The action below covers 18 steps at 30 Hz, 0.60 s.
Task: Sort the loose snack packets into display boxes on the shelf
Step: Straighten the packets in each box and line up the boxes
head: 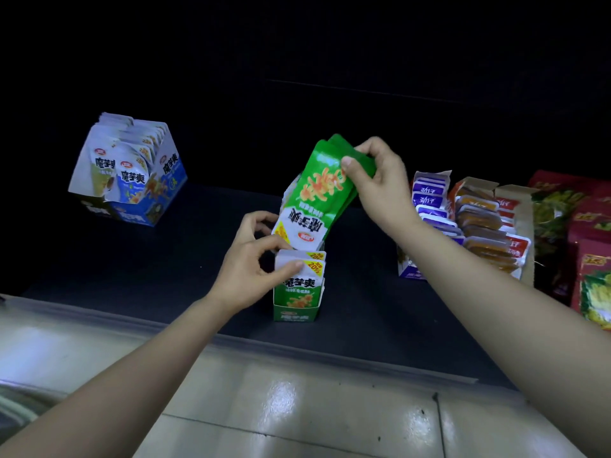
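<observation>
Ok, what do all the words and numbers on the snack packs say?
"魔芋爽": blue packets in the blue box.
"魔芋爽" and "20%": green packets in the green box.
"魔芋爽", upside down: green bunch in the right hand.
Too blurred to read: purple packets, orange packets, red bags.

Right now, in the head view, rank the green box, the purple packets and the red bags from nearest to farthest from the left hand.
1. Green box, at the left hand, which pinches a packet in it.
2. Purple packets, to the right.
3. Red bags, far right.
</observation>
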### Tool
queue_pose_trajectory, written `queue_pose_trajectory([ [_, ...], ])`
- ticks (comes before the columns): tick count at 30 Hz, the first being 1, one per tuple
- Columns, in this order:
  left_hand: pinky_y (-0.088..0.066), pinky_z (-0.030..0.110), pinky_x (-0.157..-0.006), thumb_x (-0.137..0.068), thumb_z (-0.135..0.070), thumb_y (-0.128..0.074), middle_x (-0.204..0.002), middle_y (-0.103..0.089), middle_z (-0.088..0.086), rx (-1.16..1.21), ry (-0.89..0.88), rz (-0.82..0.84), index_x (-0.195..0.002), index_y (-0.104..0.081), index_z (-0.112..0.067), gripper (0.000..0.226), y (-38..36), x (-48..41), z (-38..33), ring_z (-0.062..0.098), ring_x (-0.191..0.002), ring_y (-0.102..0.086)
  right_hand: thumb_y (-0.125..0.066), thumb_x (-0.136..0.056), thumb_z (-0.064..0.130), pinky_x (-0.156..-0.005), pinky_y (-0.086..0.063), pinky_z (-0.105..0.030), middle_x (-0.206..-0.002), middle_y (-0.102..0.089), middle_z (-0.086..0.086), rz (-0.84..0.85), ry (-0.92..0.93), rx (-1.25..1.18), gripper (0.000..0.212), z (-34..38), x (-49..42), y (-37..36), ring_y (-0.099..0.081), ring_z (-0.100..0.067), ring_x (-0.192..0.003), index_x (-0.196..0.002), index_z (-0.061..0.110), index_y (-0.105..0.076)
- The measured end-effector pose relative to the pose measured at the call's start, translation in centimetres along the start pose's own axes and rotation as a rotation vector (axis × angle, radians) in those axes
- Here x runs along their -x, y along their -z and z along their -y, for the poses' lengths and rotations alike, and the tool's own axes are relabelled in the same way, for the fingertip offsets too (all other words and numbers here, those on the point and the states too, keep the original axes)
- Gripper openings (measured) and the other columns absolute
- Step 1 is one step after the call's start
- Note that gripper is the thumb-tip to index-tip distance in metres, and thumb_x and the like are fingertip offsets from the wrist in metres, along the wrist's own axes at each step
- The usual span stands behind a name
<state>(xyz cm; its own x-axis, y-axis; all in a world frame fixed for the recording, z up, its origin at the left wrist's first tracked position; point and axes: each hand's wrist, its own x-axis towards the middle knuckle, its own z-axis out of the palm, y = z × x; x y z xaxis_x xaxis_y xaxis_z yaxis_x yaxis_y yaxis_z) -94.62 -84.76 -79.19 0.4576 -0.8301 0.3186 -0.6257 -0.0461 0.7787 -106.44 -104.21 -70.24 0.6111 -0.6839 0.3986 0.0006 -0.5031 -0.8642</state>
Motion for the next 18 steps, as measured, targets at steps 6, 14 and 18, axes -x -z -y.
queue_pose_trajectory([
  [6, -0.047, 0.038, -0.091, -0.078, -0.047, -0.071, -0.129, -0.029, -0.011, -0.162, 0.125, -0.016, -0.103, -0.070, -0.018, 0.038, -0.5, -0.3, 0.2, 0.006, -0.110, -0.038, -0.057, -0.096, 0.008, -0.072, -0.050, -0.034, -0.084, -0.061, -0.005, -0.350, -0.516, -0.467, 0.013, -2.6, 0.2, 2.9, -0.059, -0.017, -0.075, -0.085, 0.013, -0.054],
  [14, -0.029, 0.018, -0.095, -0.079, -0.062, -0.060, -0.114, -0.043, -0.005, -0.215, 0.164, -0.115, -0.111, -0.068, -0.025, 0.049, -1.3, -0.7, -4.4, 0.006, -0.108, -0.033, -0.055, -0.096, 0.004, -0.035, -0.039, -0.015, -0.091, -0.060, -0.010, -0.440, -1.003, -0.776, 0.026, -4.1, 3.0, 2.8, -0.056, -0.017, -0.070, -0.122, 0.006, -0.051],
  [18, -0.043, 0.020, -0.072, -0.078, -0.067, -0.061, -0.084, -0.070, -0.008, 0.204, 0.376, -0.008, -0.082, -0.073, -0.029, 0.040, -1.3, -1.8, -9.2, 0.005, -0.076, -0.059, -0.053, -0.096, 0.000, -0.036, -0.040, -0.015, -0.094, -0.060, -0.012, -0.467, -0.991, -0.861, 0.023, -2.5, 3.0, 1.7, -0.055, -0.018, -0.067, -0.119, 0.004, -0.053],
])
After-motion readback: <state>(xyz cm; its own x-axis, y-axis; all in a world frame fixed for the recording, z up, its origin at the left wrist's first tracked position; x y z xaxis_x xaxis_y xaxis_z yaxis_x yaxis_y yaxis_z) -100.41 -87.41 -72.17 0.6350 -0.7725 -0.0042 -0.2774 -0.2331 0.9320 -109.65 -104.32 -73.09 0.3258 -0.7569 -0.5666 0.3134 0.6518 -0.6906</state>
